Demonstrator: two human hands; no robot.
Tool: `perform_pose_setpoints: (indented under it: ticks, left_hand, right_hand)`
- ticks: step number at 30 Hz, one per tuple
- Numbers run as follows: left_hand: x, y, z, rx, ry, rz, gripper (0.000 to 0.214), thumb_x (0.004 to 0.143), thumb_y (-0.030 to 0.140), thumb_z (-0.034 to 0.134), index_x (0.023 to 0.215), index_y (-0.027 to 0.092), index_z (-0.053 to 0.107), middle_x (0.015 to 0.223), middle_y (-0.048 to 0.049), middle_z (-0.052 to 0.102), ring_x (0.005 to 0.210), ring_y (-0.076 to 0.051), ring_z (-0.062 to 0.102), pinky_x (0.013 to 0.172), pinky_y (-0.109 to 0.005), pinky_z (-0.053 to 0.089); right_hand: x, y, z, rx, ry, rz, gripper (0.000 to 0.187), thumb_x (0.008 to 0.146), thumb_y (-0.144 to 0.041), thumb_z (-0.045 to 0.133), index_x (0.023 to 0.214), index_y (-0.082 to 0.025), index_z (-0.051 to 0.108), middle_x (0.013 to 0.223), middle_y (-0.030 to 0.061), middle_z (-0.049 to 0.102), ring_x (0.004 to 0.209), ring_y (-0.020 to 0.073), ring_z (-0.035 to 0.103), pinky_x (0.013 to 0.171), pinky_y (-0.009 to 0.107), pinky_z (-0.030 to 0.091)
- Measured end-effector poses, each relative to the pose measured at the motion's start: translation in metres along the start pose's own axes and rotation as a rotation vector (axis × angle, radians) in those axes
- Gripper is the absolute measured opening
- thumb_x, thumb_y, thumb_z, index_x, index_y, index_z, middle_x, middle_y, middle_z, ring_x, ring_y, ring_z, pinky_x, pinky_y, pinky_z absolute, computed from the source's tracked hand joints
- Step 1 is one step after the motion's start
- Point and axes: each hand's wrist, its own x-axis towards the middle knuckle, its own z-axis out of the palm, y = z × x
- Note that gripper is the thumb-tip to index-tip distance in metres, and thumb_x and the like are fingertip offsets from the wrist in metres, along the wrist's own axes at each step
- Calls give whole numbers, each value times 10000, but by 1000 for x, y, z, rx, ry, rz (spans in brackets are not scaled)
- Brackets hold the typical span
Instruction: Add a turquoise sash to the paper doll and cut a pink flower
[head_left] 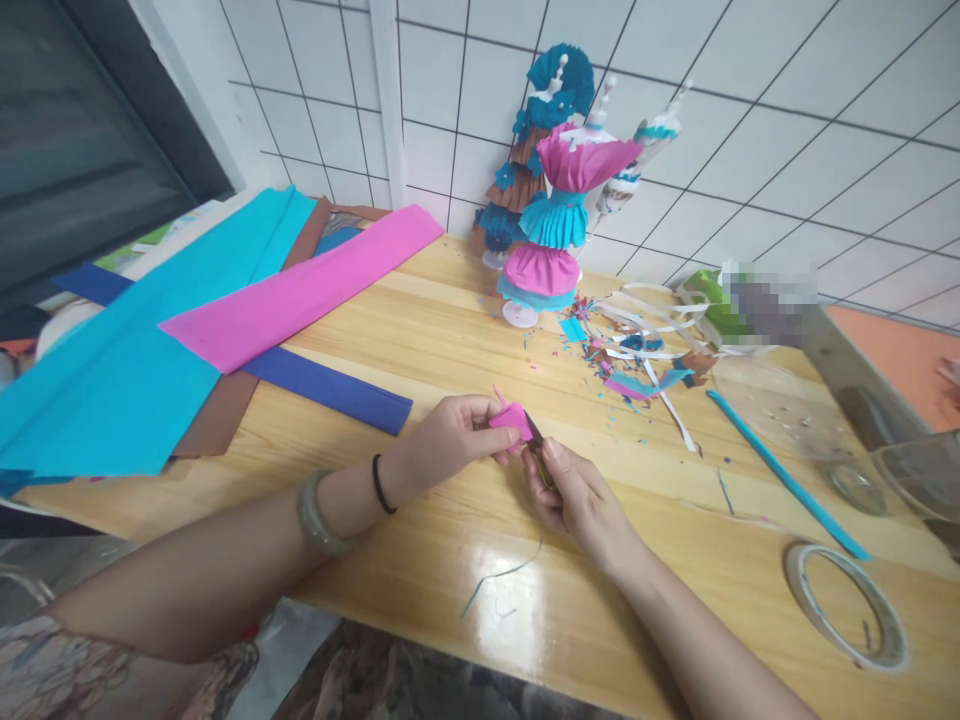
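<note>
My left hand (pixel 461 440) pinches a small piece of pink crepe paper (pixel 511 422) above the table's front middle. A thin pink strip sticks up from that piece. My right hand (pixel 574 490) is closed around a pair of scissors (pixel 534 434), whose dark blades meet the right edge of the pink paper. The handles are mostly hidden by my fingers. Beyond my hands stands a small mannequin (pixel 555 220) in a pink and light blue pleated paper dress. Behind it is another mannequin (pixel 517 170) dressed in brown and dark teal paper.
Long sheets of pink (pixel 315 280), light blue (pixel 150 340) and dark blue paper (pixel 337 390) lie at the left. Paper scraps (pixel 637 380) and white strips spread at the back right. A tape roll (pixel 847 605), a blue strip (pixel 787 475) and clear containers (pixel 919 475) are at the right.
</note>
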Motion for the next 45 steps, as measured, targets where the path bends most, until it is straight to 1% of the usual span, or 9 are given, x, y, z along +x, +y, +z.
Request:
perform_pose_setpoints:
  ticks: [14, 21, 27, 36, 41, 45]
  left_hand:
    - [0, 2, 0, 3, -16, 1, 120, 681, 226, 658, 683, 113, 616, 653, -13, 611, 630, -105, 552, 638, -234, 425]
    - [0, 2, -2, 12, -50, 6, 111, 696, 221, 647, 688, 115, 617, 680, -22, 619, 650, -108, 557, 652, -237, 421]
    - [-1, 1, -4, 65, -62, 20, 157, 737, 269, 617, 704, 116, 610, 661, -17, 590, 644, -105, 529, 641, -238, 408]
    - [0, 2, -9, 132, -108, 31, 150, 751, 256, 591, 714, 112, 608, 663, -13, 582, 646, -102, 526, 641, -234, 417]
    - [0, 4, -10, 182, -113, 22, 156, 752, 257, 594, 743, 103, 618, 669, -22, 597, 649, -107, 532, 648, -239, 421]
    - [1, 4, -11, 177, -139, 37, 164, 769, 254, 581, 765, 96, 623, 718, -39, 620, 674, -112, 544, 656, -244, 430]
  right_hand:
    - [-1, 1, -2, -23, -20, -10, 445, 854, -609, 342, 710, -198, 429, 510, -75, 253, 425, 81, 209, 396, 230, 170]
    - [-2, -2, -3, -40, -37, -26, 446, 857, -608, 337, 706, -196, 421, 521, -74, 257, 441, 83, 200, 408, 232, 166]
    - [-3, -2, -3, -54, -34, -23, 437, 861, -601, 336, 704, -200, 413, 529, -71, 258, 444, 87, 204, 414, 236, 173]
    - [-3, 0, -5, -93, -59, -60, 434, 884, -577, 309, 700, -196, 404, 558, -63, 269, 466, 88, 214, 421, 236, 185]
    - [-3, 0, -5, -111, -66, -64, 426, 895, -558, 302, 696, -196, 405, 566, -58, 275, 477, 92, 238, 428, 238, 200]
    - [-4, -1, -5, -129, -75, -78, 426, 903, -547, 293, 681, -197, 394, 562, -58, 270, 482, 94, 241, 438, 237, 213]
